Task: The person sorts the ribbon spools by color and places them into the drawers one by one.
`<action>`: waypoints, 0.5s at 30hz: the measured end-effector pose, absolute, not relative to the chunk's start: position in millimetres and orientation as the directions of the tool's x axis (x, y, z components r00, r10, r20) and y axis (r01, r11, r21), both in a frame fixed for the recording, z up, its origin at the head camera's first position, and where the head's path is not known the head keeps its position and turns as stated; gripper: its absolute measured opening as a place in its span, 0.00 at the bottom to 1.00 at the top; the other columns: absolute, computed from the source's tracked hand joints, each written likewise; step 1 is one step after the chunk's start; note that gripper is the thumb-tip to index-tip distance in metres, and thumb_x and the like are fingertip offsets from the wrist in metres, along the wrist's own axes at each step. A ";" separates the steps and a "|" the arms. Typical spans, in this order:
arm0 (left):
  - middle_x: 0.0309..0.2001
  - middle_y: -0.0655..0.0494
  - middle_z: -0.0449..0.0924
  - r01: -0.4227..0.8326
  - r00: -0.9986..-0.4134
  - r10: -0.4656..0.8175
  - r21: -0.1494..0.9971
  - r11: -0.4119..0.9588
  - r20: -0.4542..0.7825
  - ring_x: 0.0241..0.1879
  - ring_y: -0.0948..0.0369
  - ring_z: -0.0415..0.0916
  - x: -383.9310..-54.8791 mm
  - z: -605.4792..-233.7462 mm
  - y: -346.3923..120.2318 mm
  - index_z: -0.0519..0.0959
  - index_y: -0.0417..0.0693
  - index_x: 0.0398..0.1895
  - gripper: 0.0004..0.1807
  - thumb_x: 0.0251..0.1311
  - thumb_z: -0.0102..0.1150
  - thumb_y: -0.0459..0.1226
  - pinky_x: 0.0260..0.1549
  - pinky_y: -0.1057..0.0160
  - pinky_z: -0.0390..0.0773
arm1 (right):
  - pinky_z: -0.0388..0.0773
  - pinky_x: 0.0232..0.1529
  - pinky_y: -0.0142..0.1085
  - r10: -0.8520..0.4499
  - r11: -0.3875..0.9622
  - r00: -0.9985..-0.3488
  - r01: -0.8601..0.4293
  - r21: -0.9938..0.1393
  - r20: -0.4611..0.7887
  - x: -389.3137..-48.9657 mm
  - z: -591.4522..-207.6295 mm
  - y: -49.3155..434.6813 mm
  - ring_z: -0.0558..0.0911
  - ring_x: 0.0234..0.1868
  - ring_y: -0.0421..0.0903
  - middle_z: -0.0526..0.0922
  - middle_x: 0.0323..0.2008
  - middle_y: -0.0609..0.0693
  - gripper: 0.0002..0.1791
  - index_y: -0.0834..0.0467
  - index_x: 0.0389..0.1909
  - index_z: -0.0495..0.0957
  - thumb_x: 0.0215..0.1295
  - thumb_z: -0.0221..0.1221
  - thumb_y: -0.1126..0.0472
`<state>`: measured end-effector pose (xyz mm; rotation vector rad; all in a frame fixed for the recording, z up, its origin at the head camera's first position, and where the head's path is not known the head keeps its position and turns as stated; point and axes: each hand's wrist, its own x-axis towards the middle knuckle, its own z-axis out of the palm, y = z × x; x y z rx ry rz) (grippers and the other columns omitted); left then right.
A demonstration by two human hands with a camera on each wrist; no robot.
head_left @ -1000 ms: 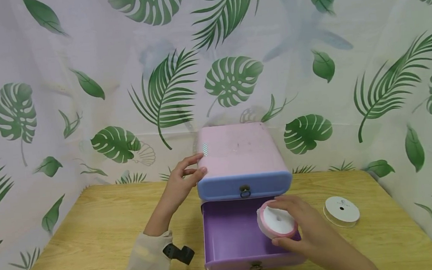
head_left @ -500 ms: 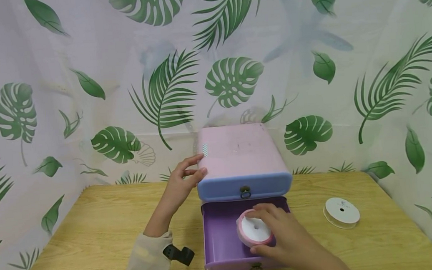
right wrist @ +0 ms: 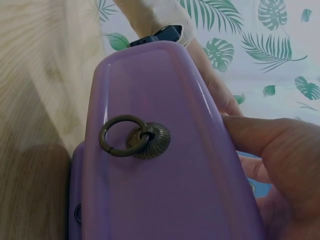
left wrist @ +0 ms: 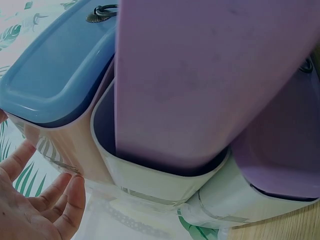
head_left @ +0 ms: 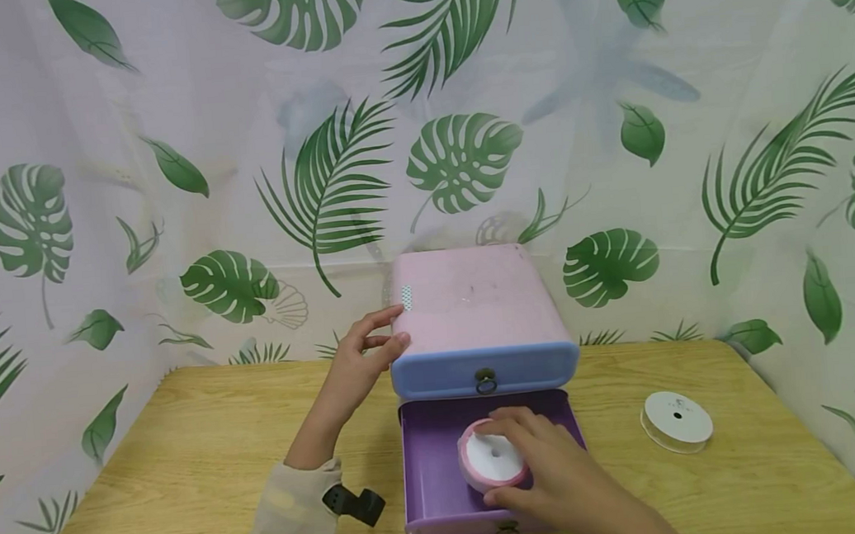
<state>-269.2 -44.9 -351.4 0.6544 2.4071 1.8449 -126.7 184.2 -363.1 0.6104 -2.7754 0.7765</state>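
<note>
In the head view my right hand [head_left: 556, 466] grips a white ribbon spool with a pink rim [head_left: 493, 458] between thumb and fingers, over the pulled-out purple drawer [head_left: 433, 473]. The drawer's front hides the spool in the right wrist view, where the thumb and fingers of my right hand [right wrist: 290, 170] reach behind its edge. My left hand [head_left: 356, 365] touches the left side of the small drawer cabinet [head_left: 475, 305], which has a pink top. Above the purple drawer, the cabinet's blue drawer [head_left: 442, 373] is pushed in. Loosely spread fingers of my left hand [left wrist: 45, 205] lie against its side.
A flat white spool [head_left: 678, 417] lies on the wooden table [head_left: 245, 429], right of the cabinet. Below the pulled-out drawer sits another purple drawer [right wrist: 76, 190] with a ring pull. A leaf-print sheet [head_left: 459, 74] hangs behind the table.
My right hand has moved left with the pink-rimmed spool, from the drawer's right side to nearer its middle, and slightly lower. The left hand stays on the cabinet.
</note>
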 end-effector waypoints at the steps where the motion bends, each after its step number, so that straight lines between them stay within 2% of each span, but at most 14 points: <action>1: 0.65 0.57 0.58 0.303 -0.910 0.350 0.931 0.204 0.220 0.57 0.53 0.67 -268.9 -351.3 -44.9 0.68 0.70 0.60 0.24 0.60 0.56 0.48 0.48 0.54 0.76 | 0.68 0.51 0.55 -0.333 0.776 -0.901 -0.430 -0.462 0.278 -126.8 -363.1 184.3 0.73 0.55 0.51 0.72 0.55 0.49 0.31 0.47 0.53 0.72 0.45 0.69 0.48; 7: 0.65 0.56 0.59 0.315 -0.909 0.348 0.925 0.213 0.230 0.56 0.53 0.68 -268.9 -351.5 -45.0 0.68 0.70 0.61 0.24 0.60 0.55 0.48 0.47 0.55 0.77 | 0.67 0.53 0.59 -0.344 0.764 -0.897 -0.438 -0.474 0.277 -125.7 -363.8 186.6 0.72 0.57 0.51 0.71 0.56 0.50 0.30 0.48 0.55 0.72 0.49 0.66 0.46; 12: 0.66 0.57 0.58 0.312 -0.906 0.357 0.929 0.200 0.227 0.57 0.53 0.67 -269.8 -352.5 -45.5 0.67 0.69 0.61 0.24 0.60 0.55 0.48 0.49 0.53 0.76 | 0.72 0.51 0.49 -0.334 0.757 -0.865 -0.483 -0.441 0.375 -123.0 -362.1 188.7 0.75 0.55 0.46 0.75 0.53 0.45 0.24 0.50 0.52 0.74 0.53 0.65 0.51; 15: 0.66 0.57 0.57 0.312 -0.904 0.362 0.930 0.196 0.227 0.58 0.52 0.66 -270.0 -352.8 -46.1 0.67 0.68 0.62 0.24 0.60 0.55 0.48 0.50 0.52 0.75 | 0.75 0.50 0.42 -0.321 0.727 -0.852 -0.501 -0.470 0.413 -119.7 -358.0 190.4 0.76 0.52 0.42 0.76 0.51 0.42 0.21 0.49 0.51 0.74 0.56 0.63 0.53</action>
